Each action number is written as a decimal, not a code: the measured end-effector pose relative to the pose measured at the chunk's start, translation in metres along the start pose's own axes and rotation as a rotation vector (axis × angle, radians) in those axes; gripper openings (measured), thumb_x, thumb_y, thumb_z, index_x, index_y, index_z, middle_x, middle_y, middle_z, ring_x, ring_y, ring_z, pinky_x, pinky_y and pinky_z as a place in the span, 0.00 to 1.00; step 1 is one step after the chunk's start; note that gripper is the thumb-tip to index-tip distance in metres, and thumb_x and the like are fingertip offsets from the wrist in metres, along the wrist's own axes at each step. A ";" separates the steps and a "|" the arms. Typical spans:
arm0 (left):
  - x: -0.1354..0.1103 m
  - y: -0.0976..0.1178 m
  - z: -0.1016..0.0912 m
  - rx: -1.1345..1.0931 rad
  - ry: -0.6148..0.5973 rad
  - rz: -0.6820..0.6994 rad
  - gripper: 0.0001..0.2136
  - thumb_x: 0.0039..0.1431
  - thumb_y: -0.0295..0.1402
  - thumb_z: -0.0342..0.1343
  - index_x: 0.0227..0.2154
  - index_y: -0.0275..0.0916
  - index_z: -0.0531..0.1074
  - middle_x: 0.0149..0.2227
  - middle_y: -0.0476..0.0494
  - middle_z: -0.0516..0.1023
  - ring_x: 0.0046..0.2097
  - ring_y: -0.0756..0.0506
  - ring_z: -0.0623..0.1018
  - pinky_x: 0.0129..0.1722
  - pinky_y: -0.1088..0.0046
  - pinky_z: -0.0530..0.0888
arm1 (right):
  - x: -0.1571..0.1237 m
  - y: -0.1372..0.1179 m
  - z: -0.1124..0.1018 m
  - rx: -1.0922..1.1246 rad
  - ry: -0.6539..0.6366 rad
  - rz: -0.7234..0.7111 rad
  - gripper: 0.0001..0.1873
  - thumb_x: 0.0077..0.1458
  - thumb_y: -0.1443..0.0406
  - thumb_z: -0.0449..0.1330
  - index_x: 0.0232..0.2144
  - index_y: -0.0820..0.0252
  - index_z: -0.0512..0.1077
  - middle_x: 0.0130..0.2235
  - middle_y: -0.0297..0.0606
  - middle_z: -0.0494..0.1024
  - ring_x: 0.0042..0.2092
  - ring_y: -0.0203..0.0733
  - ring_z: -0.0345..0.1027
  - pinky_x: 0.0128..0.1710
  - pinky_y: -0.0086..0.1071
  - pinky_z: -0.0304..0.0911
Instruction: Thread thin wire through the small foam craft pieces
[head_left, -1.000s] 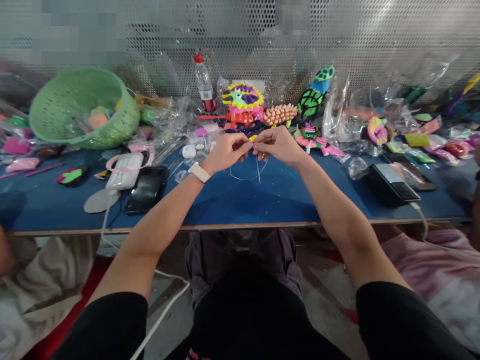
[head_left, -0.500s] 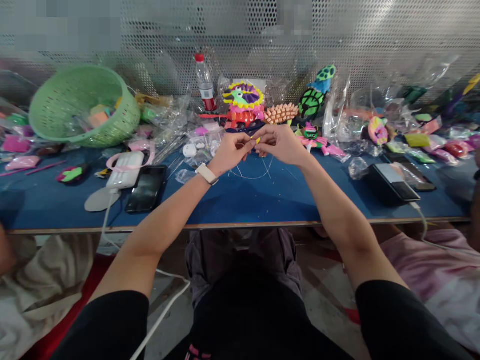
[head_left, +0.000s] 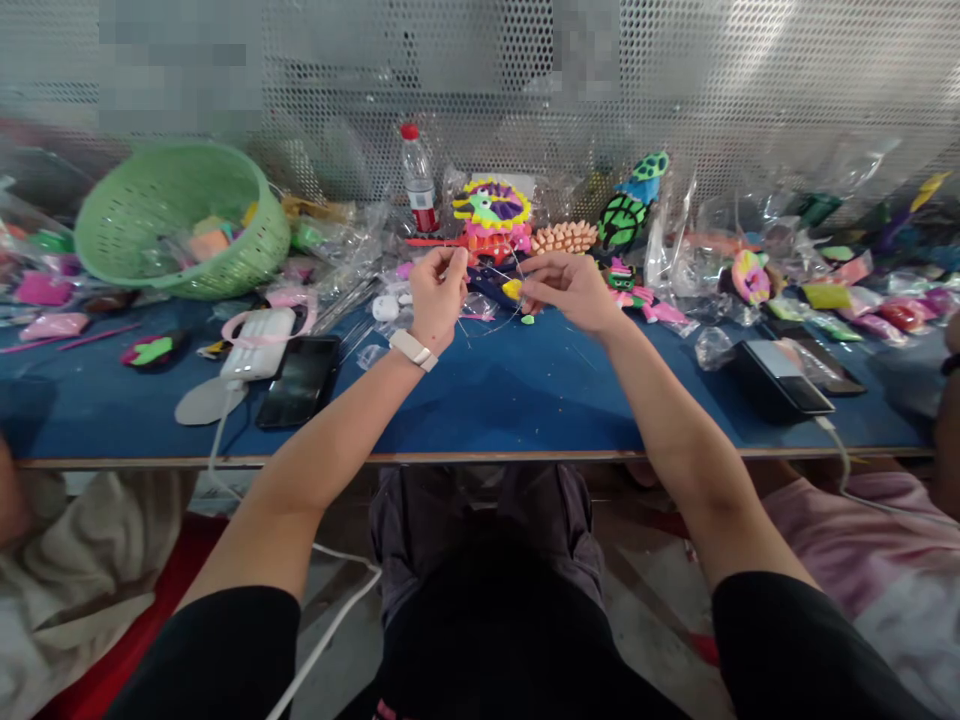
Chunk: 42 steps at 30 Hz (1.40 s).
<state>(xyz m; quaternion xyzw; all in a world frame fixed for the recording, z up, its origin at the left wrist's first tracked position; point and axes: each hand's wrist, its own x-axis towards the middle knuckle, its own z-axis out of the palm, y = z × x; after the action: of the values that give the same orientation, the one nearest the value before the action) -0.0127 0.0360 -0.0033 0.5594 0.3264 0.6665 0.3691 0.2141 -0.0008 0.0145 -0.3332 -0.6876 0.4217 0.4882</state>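
Observation:
My left hand [head_left: 441, 292], with a pale band on its wrist, is closed in a pinch; a thin pale strand [head_left: 487, 267], wire or thread, runs from its fingertips toward the right hand. My right hand [head_left: 568, 290] is closed on a small yellow piece [head_left: 512, 289], which looks like modelling clay. A loop of the thin strand hangs between both hands above the blue table [head_left: 495, 410]. Just below the right fingertips lies a small green piece [head_left: 528, 320]. Behind the hands stands a colourful clay figure [head_left: 492, 206] with a yellow frilled edge.
A green basket [head_left: 94, 235] stands at the left back, near a bottle [head_left: 418, 180]. A phone [head_left: 298, 380] and a white power bank [head_left: 259, 342] with a cable lie left. At right are a black box [head_left: 776, 382] and bagged clay [head_left: 832, 296]. People sit on both sides.
My hands have moved apart, the left one leftward. The yellow piece stays at the right fingertips and shows more fully. The strand now stretches between the hands.

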 end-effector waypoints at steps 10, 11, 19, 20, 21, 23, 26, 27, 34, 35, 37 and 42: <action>-0.002 0.008 0.000 -0.061 0.028 -0.091 0.21 0.69 0.54 0.68 0.31 0.43 0.73 0.23 0.55 0.67 0.20 0.55 0.61 0.19 0.72 0.56 | -0.004 -0.003 0.016 -0.048 0.129 -0.081 0.31 0.47 0.49 0.82 0.49 0.55 0.82 0.39 0.36 0.87 0.37 0.41 0.82 0.38 0.36 0.81; -0.002 0.008 0.000 -0.055 0.034 -0.092 0.21 0.69 0.54 0.68 0.31 0.43 0.73 0.23 0.55 0.67 0.20 0.54 0.61 0.19 0.72 0.56 | -0.005 -0.004 0.017 -0.066 0.140 -0.095 0.32 0.46 0.50 0.82 0.50 0.55 0.82 0.39 0.36 0.86 0.37 0.40 0.81 0.37 0.35 0.81; -0.002 0.011 0.001 -0.003 0.007 -0.063 0.21 0.72 0.52 0.65 0.30 0.43 0.71 0.23 0.56 0.65 0.19 0.55 0.59 0.19 0.71 0.55 | -0.004 0.000 0.023 -0.100 0.291 -0.083 0.20 0.56 0.48 0.75 0.44 0.51 0.80 0.35 0.35 0.82 0.35 0.43 0.80 0.31 0.37 0.77; -0.002 0.011 0.001 -0.008 -0.002 -0.073 0.21 0.72 0.52 0.66 0.29 0.43 0.71 0.23 0.55 0.66 0.19 0.55 0.59 0.19 0.71 0.55 | -0.003 0.001 0.022 -0.094 0.304 -0.078 0.20 0.57 0.48 0.75 0.44 0.51 0.80 0.35 0.35 0.82 0.35 0.43 0.80 0.32 0.37 0.77; -0.003 0.012 0.002 -0.018 -0.012 -0.083 0.22 0.72 0.52 0.66 0.29 0.43 0.71 0.23 0.55 0.66 0.19 0.55 0.59 0.18 0.71 0.55 | -0.002 0.002 0.021 -0.085 0.316 -0.072 0.20 0.57 0.47 0.74 0.43 0.51 0.80 0.35 0.35 0.83 0.35 0.43 0.80 0.32 0.37 0.77; -0.004 0.012 0.002 -0.046 -0.025 -0.101 0.22 0.71 0.53 0.66 0.28 0.43 0.70 0.24 0.55 0.67 0.18 0.55 0.59 0.18 0.72 0.55 | 0.000 0.003 0.020 -0.054 0.335 -0.064 0.22 0.57 0.44 0.74 0.43 0.51 0.79 0.35 0.35 0.83 0.34 0.41 0.79 0.32 0.36 0.77; -0.005 0.012 0.004 -0.085 -0.027 -0.114 0.23 0.69 0.53 0.68 0.28 0.43 0.69 0.23 0.55 0.67 0.18 0.56 0.58 0.17 0.73 0.55 | 0.002 0.006 0.022 0.001 0.347 -0.038 0.28 0.55 0.37 0.72 0.42 0.50 0.78 0.33 0.35 0.83 0.32 0.41 0.79 0.31 0.36 0.76; -0.006 0.012 0.004 -0.089 -0.024 -0.117 0.24 0.69 0.54 0.69 0.28 0.43 0.69 0.23 0.56 0.66 0.18 0.56 0.58 0.17 0.73 0.56 | 0.002 0.008 0.024 0.013 0.340 -0.018 0.30 0.55 0.34 0.71 0.41 0.51 0.78 0.33 0.35 0.83 0.31 0.41 0.79 0.30 0.36 0.76; -0.008 0.011 0.003 -0.073 -0.062 -0.091 0.22 0.72 0.54 0.65 0.30 0.45 0.69 0.23 0.56 0.66 0.18 0.55 0.59 0.17 0.72 0.59 | 0.003 0.016 0.032 0.080 0.297 0.070 0.35 0.54 0.30 0.69 0.39 0.52 0.78 0.35 0.37 0.84 0.33 0.39 0.80 0.35 0.35 0.78; -0.008 0.011 0.003 -0.066 -0.071 -0.096 0.22 0.73 0.54 0.64 0.30 0.45 0.69 0.24 0.55 0.67 0.18 0.55 0.60 0.17 0.72 0.59 | 0.003 0.017 0.032 0.083 0.300 0.073 0.34 0.56 0.30 0.68 0.39 0.52 0.78 0.35 0.37 0.84 0.33 0.39 0.80 0.35 0.35 0.78; -0.008 0.011 0.003 -0.057 -0.086 -0.121 0.21 0.74 0.53 0.63 0.30 0.45 0.69 0.26 0.54 0.70 0.19 0.55 0.62 0.17 0.73 0.60 | 0.004 0.019 0.031 0.086 0.310 0.076 0.33 0.58 0.31 0.67 0.40 0.52 0.79 0.36 0.37 0.84 0.34 0.39 0.80 0.36 0.35 0.78; -0.010 0.014 0.007 -0.102 -0.115 -0.178 0.19 0.74 0.50 0.63 0.31 0.44 0.70 0.29 0.53 0.73 0.20 0.55 0.66 0.18 0.72 0.63 | 0.005 0.024 0.030 0.127 0.333 0.082 0.30 0.62 0.34 0.67 0.41 0.51 0.79 0.37 0.35 0.83 0.35 0.37 0.79 0.37 0.34 0.77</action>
<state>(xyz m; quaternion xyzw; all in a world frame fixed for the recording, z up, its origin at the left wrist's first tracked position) -0.0070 0.0207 0.0042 0.5460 0.3189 0.6136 0.4729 0.1854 0.0062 -0.0097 -0.3946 -0.5549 0.4229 0.5980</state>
